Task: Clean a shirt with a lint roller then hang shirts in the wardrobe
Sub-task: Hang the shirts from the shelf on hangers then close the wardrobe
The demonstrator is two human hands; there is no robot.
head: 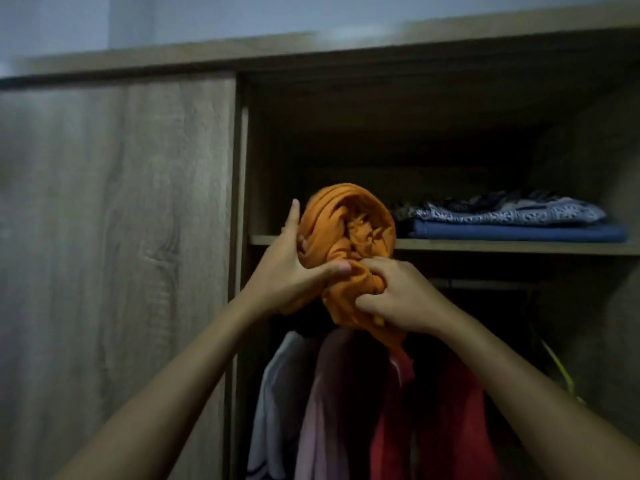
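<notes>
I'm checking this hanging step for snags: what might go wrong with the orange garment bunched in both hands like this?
The orange shirt is a tight bundle gripped by the left hand and right hand, so it may crease or go up twisted. No hanger shows in it, so it could drop. Held at the shelf edge, it may nudge the folded clothes or disturb the hanging garments below.
</notes>
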